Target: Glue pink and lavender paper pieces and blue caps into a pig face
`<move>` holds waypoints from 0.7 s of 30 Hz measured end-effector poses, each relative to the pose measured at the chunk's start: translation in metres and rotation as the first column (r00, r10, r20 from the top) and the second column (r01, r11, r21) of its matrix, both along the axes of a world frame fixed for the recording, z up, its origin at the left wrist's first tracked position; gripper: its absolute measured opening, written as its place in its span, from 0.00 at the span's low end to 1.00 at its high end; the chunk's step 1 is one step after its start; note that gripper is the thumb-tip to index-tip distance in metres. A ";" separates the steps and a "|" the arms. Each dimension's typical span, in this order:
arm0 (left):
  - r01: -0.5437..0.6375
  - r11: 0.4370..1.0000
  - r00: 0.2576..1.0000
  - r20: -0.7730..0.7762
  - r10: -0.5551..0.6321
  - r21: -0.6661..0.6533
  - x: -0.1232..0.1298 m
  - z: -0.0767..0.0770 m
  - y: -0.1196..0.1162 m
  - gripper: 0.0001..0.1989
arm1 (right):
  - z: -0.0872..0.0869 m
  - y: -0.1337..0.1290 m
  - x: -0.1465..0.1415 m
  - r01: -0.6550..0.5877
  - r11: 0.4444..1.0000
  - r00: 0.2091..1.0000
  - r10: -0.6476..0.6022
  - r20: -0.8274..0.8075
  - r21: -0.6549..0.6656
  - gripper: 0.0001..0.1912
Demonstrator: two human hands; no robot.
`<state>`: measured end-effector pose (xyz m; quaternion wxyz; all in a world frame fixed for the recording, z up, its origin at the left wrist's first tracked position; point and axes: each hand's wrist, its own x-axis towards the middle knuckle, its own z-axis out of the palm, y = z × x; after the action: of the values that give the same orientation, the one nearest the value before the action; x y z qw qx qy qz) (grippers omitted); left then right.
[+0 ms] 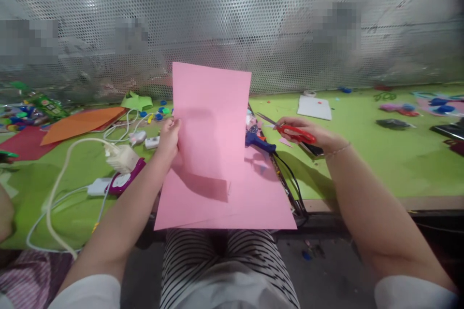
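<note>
My left hand pinches the left edge of a pink paper sheet, which stands upright in front of me with its lower right corner notched. Beneath it, a larger pink sheet lies at the table's front edge and juts a little past it. In my right hand is a pair of red-handled scissors, held to the right of the paper and apart from it, the blades pointing left. A dark blue glue gun rests just beyond the lower sheet, its black cord running toward me.
On the left are a purple-and-white power strip with a plug adapter, loose white cables, orange paper, red paper and bottle caps. A white square pad lies far right. A perforated metal panel closes the back.
</note>
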<state>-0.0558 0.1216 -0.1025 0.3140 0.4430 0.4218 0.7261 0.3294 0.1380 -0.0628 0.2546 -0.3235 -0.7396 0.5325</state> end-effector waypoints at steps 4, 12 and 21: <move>0.066 0.998 0.998 0.008 -0.066 -0.019 0.002 0.001 -0.002 0.09 | 0.003 -0.005 0.001 -0.074 0.997 0.986 0.075 0.149 -0.009 0.17; 0.130 0.991 0.991 -0.012 -0.130 -0.012 0.006 0.000 -0.003 0.09 | 0.008 -0.013 -0.019 -0.255 0.964 0.926 0.221 0.307 0.075 0.19; 0.162 0.986 0.985 -0.060 -0.164 -0.031 0.010 0.000 -0.008 0.08 | 0.006 -0.015 -0.022 -0.322 0.942 0.906 0.278 0.320 0.094 0.21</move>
<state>-0.0454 0.1139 -0.1025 0.3648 0.4945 0.4032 0.6781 0.3072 0.1225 -0.0570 0.0760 -0.2639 -0.8473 0.4545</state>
